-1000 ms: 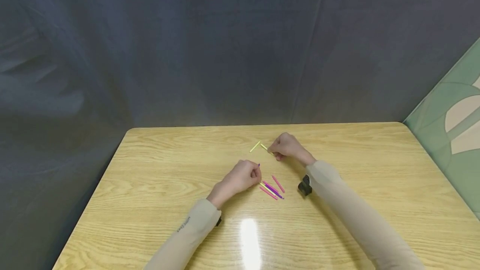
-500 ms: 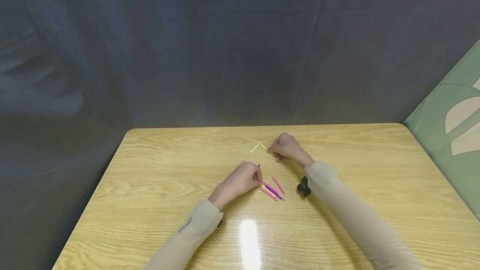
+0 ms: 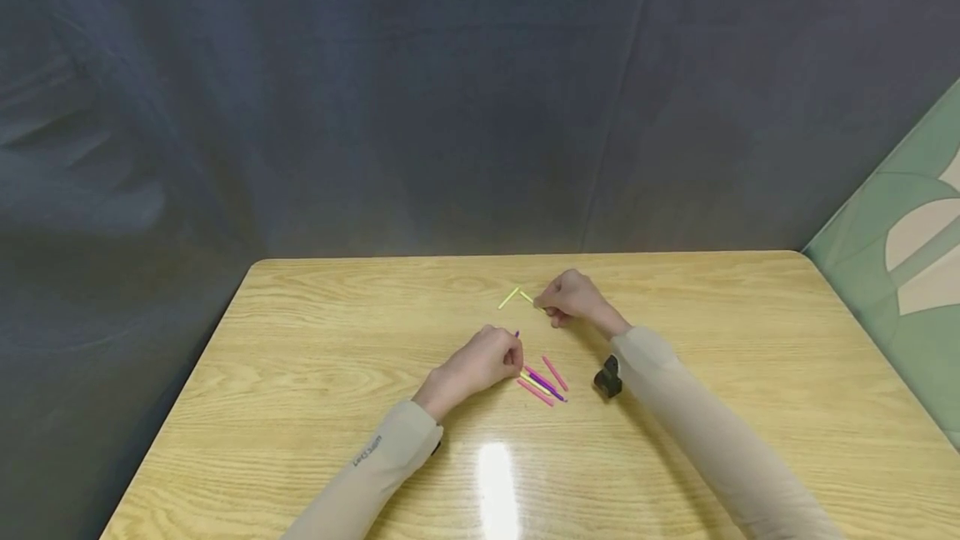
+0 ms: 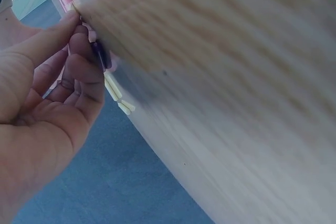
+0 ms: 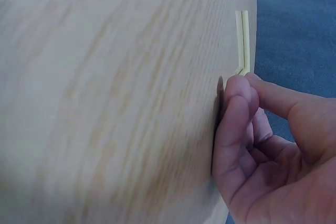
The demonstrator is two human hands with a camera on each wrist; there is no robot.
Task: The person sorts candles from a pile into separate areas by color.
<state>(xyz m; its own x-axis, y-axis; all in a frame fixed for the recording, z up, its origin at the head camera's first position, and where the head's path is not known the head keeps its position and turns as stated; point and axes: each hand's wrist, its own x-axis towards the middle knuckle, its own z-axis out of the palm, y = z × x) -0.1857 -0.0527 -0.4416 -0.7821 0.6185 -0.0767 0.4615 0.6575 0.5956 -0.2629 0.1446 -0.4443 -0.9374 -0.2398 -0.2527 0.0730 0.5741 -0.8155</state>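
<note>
Toward the back of the table, my right hand point(image 3: 572, 297) pinches a thin yellow stick point(image 3: 527, 297) between thumb and fingertips. Its far end lies close to the top of another yellow stick point(image 3: 508, 298), the two slanting like a peak. My left hand point(image 3: 486, 354) pinches the upper end of a third yellow stick point(image 3: 537, 386), which lies in a small group. Beside that stick are a purple stick point(image 3: 551, 387) and pink sticks point(image 3: 535, 393). A separate pink stick point(image 3: 555, 373) lies just right of them. Another purple tip point(image 3: 517, 333) shows behind my left fingers, mostly hidden.
The wooden table point(image 3: 315, 373) extends on both sides of the hands. Behind it hangs a dark curtain point(image 3: 450, 107), and a green patterned panel point(image 3: 915, 273) stands at the right. A black wrist camera point(image 3: 608, 377) sits under the right cuff.
My left fingertips have dipped slightly onto the end of the yellow stick in the group. The right hand stays almost still with its yellow stick. The head view has shifted slightly.
</note>
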